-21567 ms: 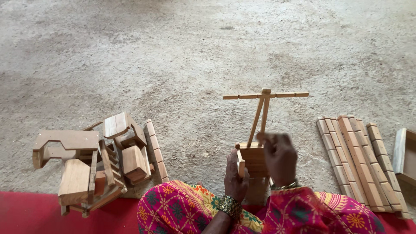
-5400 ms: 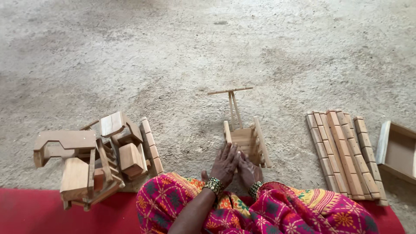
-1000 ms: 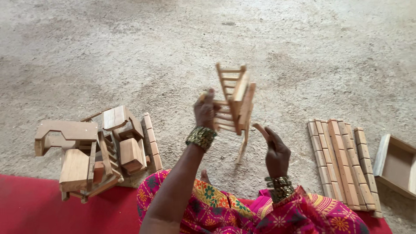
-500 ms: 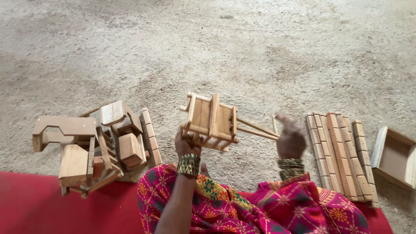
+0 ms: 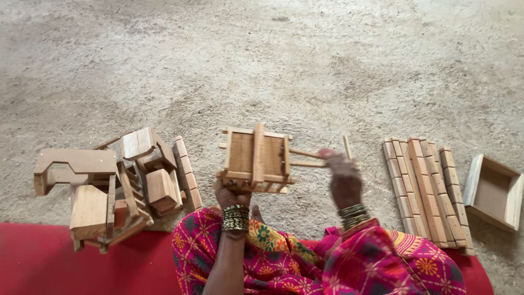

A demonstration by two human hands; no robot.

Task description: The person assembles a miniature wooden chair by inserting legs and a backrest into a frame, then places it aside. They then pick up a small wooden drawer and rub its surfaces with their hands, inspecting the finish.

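Observation:
I hold a small wooden cart-like frame [image 5: 256,158] flat above the sandy ground, its slatted body facing up. My left hand [image 5: 229,195] grips its near edge from below. My right hand [image 5: 341,175] pinches the thin poles [image 5: 308,157] that stick out to the right, near the short crossbar at their end. Both wrists wear stacks of bangles, and my patterned pink clothing fills the bottom of the view.
A heap of wooden parts and blocks [image 5: 109,186] lies at the left. A row of long notched wooden strips [image 5: 426,188] lies at the right, with a shallow wooden tray [image 5: 494,191] beyond it. A red mat [image 5: 65,267] runs along the bottom edge.
The wooden frame has been turned from upright to lying flat and lowered a little. My left hand moved under its near edge, and my right hand closed on the poles.

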